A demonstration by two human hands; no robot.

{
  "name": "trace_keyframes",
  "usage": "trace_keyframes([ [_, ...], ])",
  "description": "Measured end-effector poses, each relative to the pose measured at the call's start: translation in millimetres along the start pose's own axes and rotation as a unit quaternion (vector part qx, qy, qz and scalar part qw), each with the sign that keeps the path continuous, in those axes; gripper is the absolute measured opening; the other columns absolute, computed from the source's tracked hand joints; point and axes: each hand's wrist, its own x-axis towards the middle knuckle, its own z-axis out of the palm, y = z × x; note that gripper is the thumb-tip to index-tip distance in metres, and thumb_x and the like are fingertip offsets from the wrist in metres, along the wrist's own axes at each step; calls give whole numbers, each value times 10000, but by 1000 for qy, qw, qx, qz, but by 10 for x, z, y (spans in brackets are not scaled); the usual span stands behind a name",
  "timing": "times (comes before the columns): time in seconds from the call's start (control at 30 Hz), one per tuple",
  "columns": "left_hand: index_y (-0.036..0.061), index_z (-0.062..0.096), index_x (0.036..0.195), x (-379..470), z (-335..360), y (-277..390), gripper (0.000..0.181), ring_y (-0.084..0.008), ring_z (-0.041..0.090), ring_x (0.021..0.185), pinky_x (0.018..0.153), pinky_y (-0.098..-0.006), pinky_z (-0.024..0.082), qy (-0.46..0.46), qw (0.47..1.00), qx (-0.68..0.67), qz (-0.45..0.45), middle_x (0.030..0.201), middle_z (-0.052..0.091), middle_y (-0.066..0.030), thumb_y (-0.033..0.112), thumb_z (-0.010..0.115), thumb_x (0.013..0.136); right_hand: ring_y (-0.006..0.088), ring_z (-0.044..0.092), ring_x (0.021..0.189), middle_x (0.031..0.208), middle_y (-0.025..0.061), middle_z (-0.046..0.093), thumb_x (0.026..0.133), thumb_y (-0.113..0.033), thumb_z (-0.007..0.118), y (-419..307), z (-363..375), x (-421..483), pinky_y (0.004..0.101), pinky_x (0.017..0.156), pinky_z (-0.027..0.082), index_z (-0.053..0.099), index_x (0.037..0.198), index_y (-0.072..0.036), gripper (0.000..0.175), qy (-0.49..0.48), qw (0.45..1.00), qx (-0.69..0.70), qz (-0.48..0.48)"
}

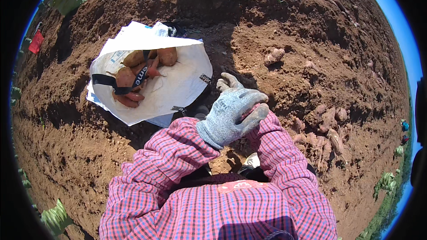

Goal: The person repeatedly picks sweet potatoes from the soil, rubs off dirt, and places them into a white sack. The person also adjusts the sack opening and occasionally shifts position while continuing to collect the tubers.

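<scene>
My left hand (pixel 230 116), in a grey knit work glove, lies across my right wrist. Its thumb and fingers are around the cuff of the pink checked right sleeve (pixel 277 140). Most of my right hand (pixel 230 80) is hidden under the left; only some soiled, bent glove fingers stick out beyond it, and whether they hold anything is not visible. Just left of both hands, a white woven sack (pixel 180 80) with black lettered straps lies on the soil, its mouth facing me. Several sweet potatoes (pixel 125 77) rest inside it.
Several soil-covered sweet potatoes (pixel 328 120) are heaped on the ground at right. A sweet potato clump (pixel 274 56) lies farther up. A red flag (pixel 36 42) stands at far left, leafy plants (pixel 56 218) at lower left. My shoe (pixel 252 161) shows below my hands. People (pixel 405 126) appear far right.
</scene>
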Motion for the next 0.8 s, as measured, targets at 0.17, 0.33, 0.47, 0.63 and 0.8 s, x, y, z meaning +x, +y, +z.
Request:
trace_keyframes([
  [0.17,31,596,1052,-56,-172,-20,285,-306,594,852,736,-376,457,-109,993,-13,-49,952,626,-131,208,635,832,165,608,695,950,85,631,832,-201,647,455,-1049,330,310,560,494,410,1281,-62,526,356,917,148,102],
  [0.33,1,581,1097,53,-245,-147,319,-323,587,897,785,-383,448,-180,971,-103,-121,1004,612,-158,175,631,834,328,488,1161,1278,243,463,729,-383,728,679,-2136,762,411,947,414,324,1353,-15,829,481,834,-137,234],
  [0.47,-16,580,1127,172,-218,-369,359,-315,589,905,788,-383,448,-191,966,-110,-134,1027,613,-152,124,661,807,363,425,1218,1314,274,417,650,-456,764,634,-2317,1189,388,1014,348,223,1363,64,1035,514,812,-185,204],
  [0.63,-19,574,1132,263,-147,-611,343,-306,591,907,785,-381,450,-188,957,-105,-196,1017,616,-144,108,647,822,348,522,1123,1250,247,496,607,-509,769,606,-2344,1660,402,963,390,99,1399,60,1183,501,792,-208,280],
  [0.8,-22,572,1124,336,-111,-666,320,-310,591,902,781,-376,452,-198,943,-123,-236,1010,614,-152,111,626,838,332,472,1182,1276,261,463,579,-503,782,750,-2562,1776,383,997,357,102,1384,75,1202,492,792,-219,287],
])
